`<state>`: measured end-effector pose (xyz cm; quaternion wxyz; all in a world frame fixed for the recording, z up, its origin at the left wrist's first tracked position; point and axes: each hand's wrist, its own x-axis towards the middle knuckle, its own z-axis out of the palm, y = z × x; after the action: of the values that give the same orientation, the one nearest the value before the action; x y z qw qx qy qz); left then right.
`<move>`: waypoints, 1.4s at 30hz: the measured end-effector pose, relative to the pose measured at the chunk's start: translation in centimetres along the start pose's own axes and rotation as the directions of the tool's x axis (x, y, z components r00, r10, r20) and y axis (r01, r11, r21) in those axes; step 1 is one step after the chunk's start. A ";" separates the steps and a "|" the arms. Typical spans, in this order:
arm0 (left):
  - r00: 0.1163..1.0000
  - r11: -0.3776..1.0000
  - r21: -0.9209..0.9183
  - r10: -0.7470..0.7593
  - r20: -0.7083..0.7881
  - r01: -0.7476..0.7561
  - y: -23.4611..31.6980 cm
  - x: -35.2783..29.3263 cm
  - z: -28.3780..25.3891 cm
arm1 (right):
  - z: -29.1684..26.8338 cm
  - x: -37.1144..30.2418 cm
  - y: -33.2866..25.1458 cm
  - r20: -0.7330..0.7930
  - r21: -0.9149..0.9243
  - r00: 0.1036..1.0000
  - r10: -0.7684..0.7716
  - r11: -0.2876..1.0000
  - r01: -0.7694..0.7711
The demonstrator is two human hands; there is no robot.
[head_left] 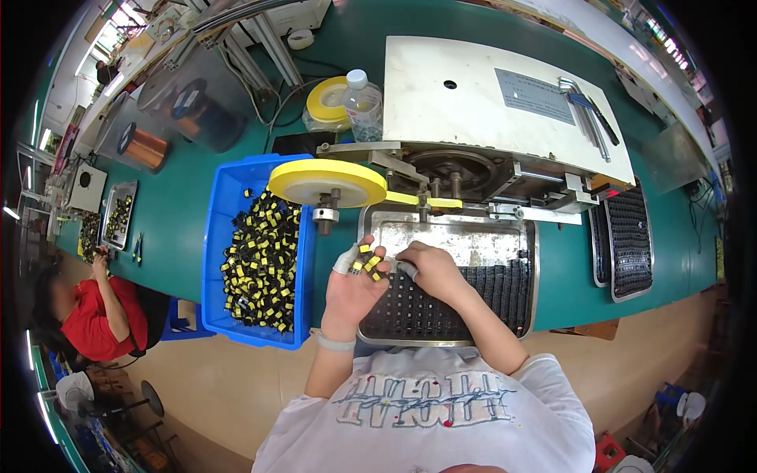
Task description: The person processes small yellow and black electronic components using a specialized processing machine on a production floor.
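My left hand is palm up, fingers curled around several small black coil parts with yellow tape. Light finger covers show on both hands. Close by on its right, my right hand has its fingers pressed together; whatever they pinch is hidden. Both hands are over a metal tray with rows of small black parts. Just beyond them is the taping machine, with a yellow tape roll and a strip of tape running to its right.
A blue bin full of yellow-taped parts stands left of the tray. Behind are a plastic bottle and another yellow roll. Wrenches lie on the white machine housing. More trays sit right. A person in red works far left.
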<state>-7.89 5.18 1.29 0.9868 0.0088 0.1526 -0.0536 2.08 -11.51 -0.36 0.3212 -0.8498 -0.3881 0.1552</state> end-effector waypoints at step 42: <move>0.986 0.989 -0.007 -0.150 -0.076 0.150 -2.4 3.1 0.7 | -2.8 0.5 -0.6 -0.556 0.740 0.689 0.464 0.654 0.157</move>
<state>-5.01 2.41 1.03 0.9734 -0.0013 0.1905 -0.1274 3.47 -12.05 2.12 0.7435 -0.6664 -0.0551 -0.0102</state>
